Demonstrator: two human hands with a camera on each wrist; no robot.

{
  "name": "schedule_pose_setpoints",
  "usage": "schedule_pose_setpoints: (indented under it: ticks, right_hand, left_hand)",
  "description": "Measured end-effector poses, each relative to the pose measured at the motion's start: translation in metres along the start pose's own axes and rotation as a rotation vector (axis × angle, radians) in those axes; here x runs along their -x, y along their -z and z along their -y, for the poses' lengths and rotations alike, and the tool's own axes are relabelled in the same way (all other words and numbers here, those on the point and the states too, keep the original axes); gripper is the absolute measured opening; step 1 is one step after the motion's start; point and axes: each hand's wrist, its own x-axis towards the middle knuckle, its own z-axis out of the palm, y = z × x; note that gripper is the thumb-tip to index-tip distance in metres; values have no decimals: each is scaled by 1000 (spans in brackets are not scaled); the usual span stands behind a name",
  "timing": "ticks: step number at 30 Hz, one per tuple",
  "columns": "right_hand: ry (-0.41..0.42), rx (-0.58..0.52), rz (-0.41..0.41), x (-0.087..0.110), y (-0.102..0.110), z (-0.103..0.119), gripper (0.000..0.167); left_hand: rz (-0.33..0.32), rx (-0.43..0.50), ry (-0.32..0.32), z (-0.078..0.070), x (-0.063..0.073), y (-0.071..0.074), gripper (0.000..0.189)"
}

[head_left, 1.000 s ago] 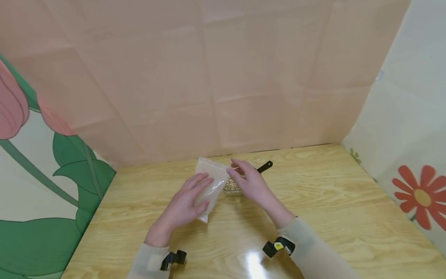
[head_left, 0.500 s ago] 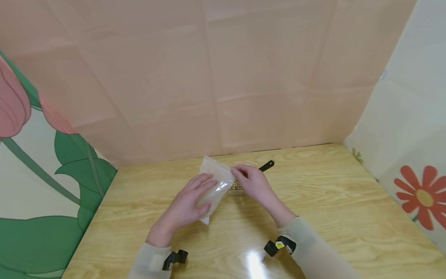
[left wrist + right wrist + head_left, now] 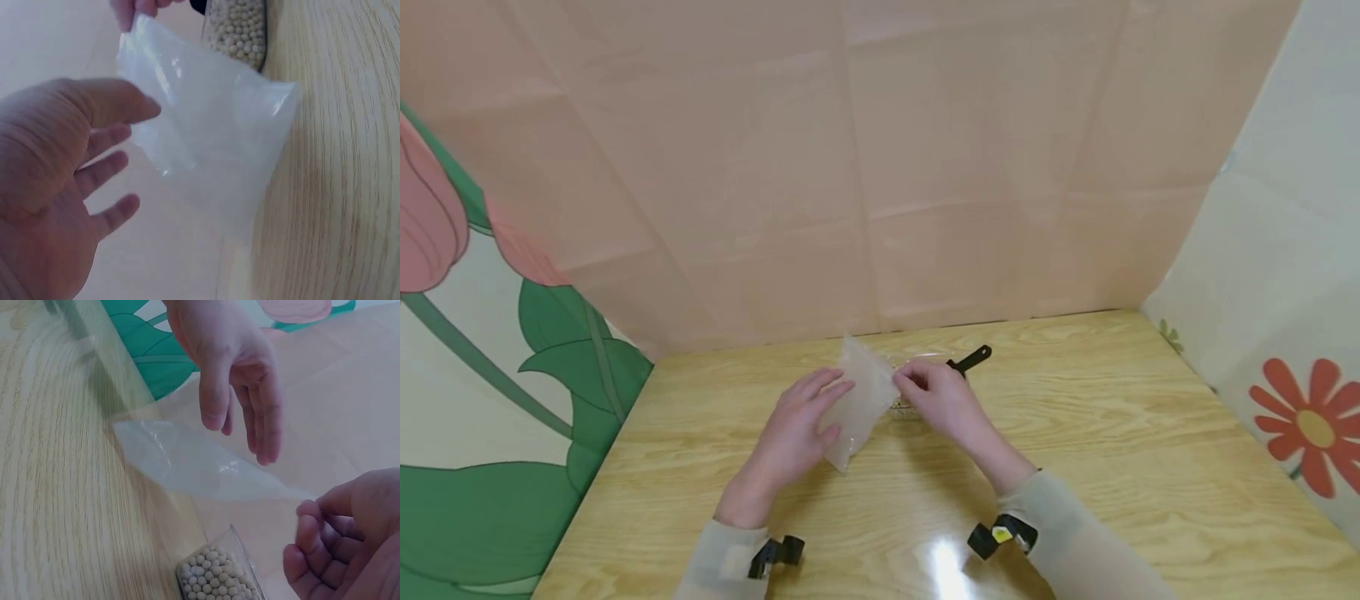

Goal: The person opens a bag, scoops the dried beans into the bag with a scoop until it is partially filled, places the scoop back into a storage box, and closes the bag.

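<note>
1. Table [image 3: 1112, 467], wooden; far edge along pink sheet [image 3: 962, 167]; surface extends broadly toward the right.
2. Box [image 3: 237, 550], clear, near far edge; holds pale beads [image 3: 212, 575]; black handle [image 3: 976, 357] at rim.
3. Bag [image 3: 867, 387], translucent, partly before box; one end pinched by right hand [image 3: 943, 400].
4. Left hand [image 3: 797, 425], beside bag; fingers relaxed, slightly spread.

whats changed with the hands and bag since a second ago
The right hand has gone from loosely spread fingers to a pinch on the right side of the plastic bag. The bag has shifted slightly right and turned. The left hand now appears apart from it, fingers relaxed; whether it gripped earlier is unclear. The box of pale balls and black handle stayed put.
</note>
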Motion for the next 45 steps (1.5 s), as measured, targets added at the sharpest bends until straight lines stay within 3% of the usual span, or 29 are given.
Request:
schedule_pose_setpoints:
  ticks: [5,10,14,20,27,34,45]
  right_hand:
    - [-41,-10,35,3,-3,4,15]
    - [-61,-14,36,5,-6,8,14]
    - [-68,-5,51,7,-10,10,12]
    - [-39,-7,67,9,-13,11,14]
    - [-59,-32,93,11,-15,10,11]
    - [-47,-33,100,13,-17,10,9]
    - [-55,3,101,14,-19,12,12]
  left_hand:
    - [-77,27,128,-2,-2,0,44]
    - [-129,182,306,-10,-11,-2,21]
    - [-150,304,404,-15,-23,-3,18]
    - [-195,353,497,-16,-39,-11,20]
    - [-210,380,553,-18,-51,-17,27]
    - [-190,347,596,-20,-56,-18,36]
    - [-197,352,567,-18,-56,-20,25]
